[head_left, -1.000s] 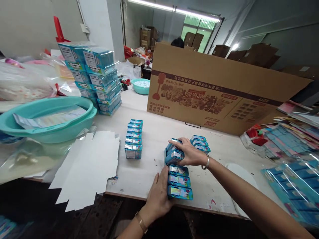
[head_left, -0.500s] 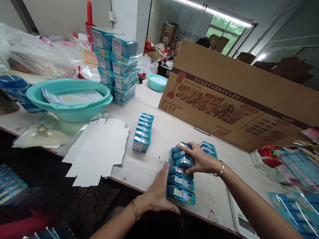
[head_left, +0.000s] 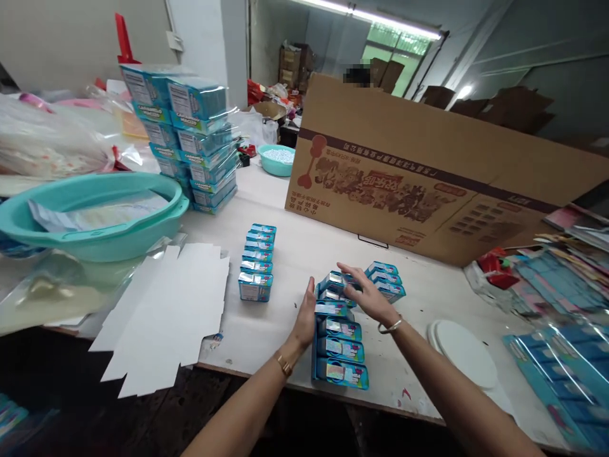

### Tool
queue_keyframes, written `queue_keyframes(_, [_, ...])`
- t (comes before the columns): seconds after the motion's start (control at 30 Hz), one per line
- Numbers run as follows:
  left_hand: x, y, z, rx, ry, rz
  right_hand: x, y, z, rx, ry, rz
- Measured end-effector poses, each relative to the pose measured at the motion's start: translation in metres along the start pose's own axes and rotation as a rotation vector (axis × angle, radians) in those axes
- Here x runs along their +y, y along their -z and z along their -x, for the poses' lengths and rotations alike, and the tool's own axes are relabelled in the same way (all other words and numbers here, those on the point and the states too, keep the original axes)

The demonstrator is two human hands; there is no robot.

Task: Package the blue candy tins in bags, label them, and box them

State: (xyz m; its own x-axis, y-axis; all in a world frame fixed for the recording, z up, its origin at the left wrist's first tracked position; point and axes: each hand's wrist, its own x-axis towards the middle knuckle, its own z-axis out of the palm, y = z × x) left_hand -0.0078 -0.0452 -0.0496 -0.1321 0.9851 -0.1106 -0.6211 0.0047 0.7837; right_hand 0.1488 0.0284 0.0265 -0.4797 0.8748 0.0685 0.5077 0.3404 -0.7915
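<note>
Near the table's front edge, a blue display box (head_left: 314,355) holds a column of small blue packets (head_left: 340,348). My left hand (head_left: 304,320) lies flat along the box's left side, its fingers stretched up. Over the upper packets, my right hand (head_left: 368,295) has its fingers spread, touching or just beside the top ones; one packet there sits tilted. A row of several similar packets (head_left: 255,287) stands to the left, and a short row of packets (head_left: 386,279) stands just beyond my right hand.
Flat white card blanks (head_left: 166,311) lie at the left, below green basins (head_left: 95,238). Wrapped blue boxes (head_left: 200,105) are stacked behind them. A large carton (head_left: 380,171) blocks the back. White round discs (head_left: 466,352) and blue packs (head_left: 561,374) are at the right.
My left hand has moved up along the box from its lower corner. My right hand has opened from its grip on the packets. The view has shifted right.
</note>
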Motion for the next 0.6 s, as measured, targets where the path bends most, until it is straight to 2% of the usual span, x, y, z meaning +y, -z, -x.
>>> queue_keyframes(0.1, [0.004,-0.014,-0.022,-0.045,0.141,0.158,0.008,-0.025,0.004,0.31,-0.119,-0.399])
queue_keyframes(0.17, [0.005,-0.017,-0.025,-0.099,0.158,0.229,0.009,-0.04,0.005,0.417,-0.181,-0.575])
queue_keyframes(0.27, [0.009,-0.014,-0.02,-0.147,0.125,0.229,0.008,-0.047,0.0,0.428,-0.267,-0.667])
queue_keyframes(0.4, [0.032,-0.016,-0.021,-0.169,0.214,0.22,0.013,-0.041,-0.008,0.35,-0.303,-0.701])
queue_keyframes(0.5, [0.047,-0.022,-0.026,-0.15,0.296,0.278,0.022,-0.046,-0.008,0.337,-0.169,-0.869])
queue_keyframes(0.6, [0.051,-0.029,-0.025,-0.079,0.325,0.242,0.027,-0.058,-0.003,0.477,-0.05,-0.93])
